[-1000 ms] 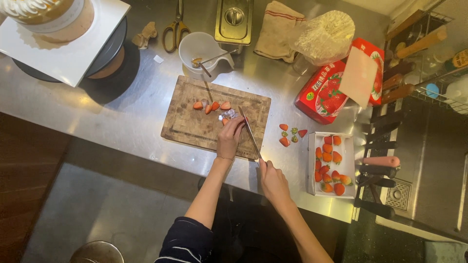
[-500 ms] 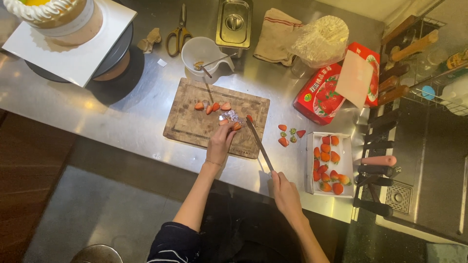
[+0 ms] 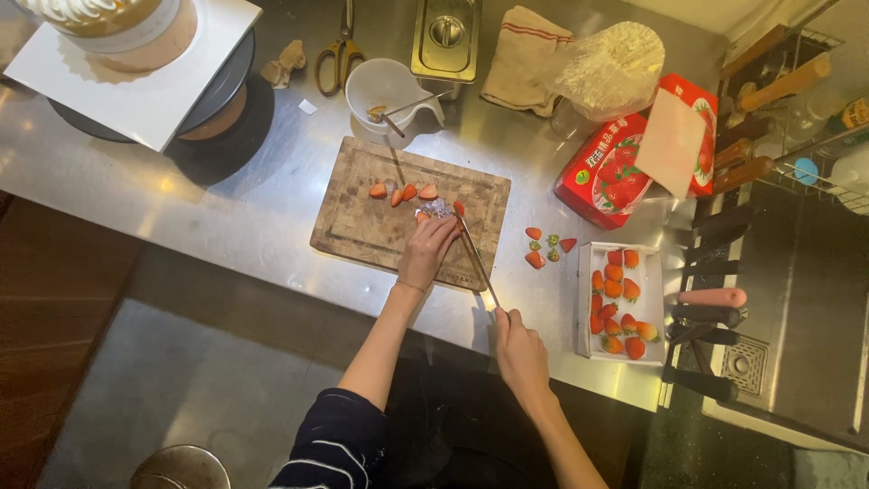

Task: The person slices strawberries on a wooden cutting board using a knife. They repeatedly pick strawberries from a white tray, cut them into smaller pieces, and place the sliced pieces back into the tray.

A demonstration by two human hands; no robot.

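Note:
My left hand [image 3: 427,252] rests on the wooden cutting board [image 3: 362,226], fingertips pinching a strawberry [image 3: 436,211] near the board's middle. My right hand [image 3: 518,349] grips the handle of a long knife [image 3: 477,258] whose blade reaches up to that strawberry beside my left fingers. Cut strawberry halves [image 3: 398,192] lie in a short row on the board just beyond my left hand.
A white box of strawberries [image 3: 620,303] and loose pieces [image 3: 543,244] lie right of the board. A red strawberry carton [image 3: 625,163], white pitcher [image 3: 385,91], scissors [image 3: 339,50], steel container [image 3: 445,38], cloth [image 3: 525,59] and a cake on a turntable [image 3: 136,54] stand behind. A knife rack [image 3: 715,299] is at far right.
My right hand pulled back toward the counter's near edge, drawing the knife to a steeper slant. My left hand stayed on the strawberry at the board's middle.

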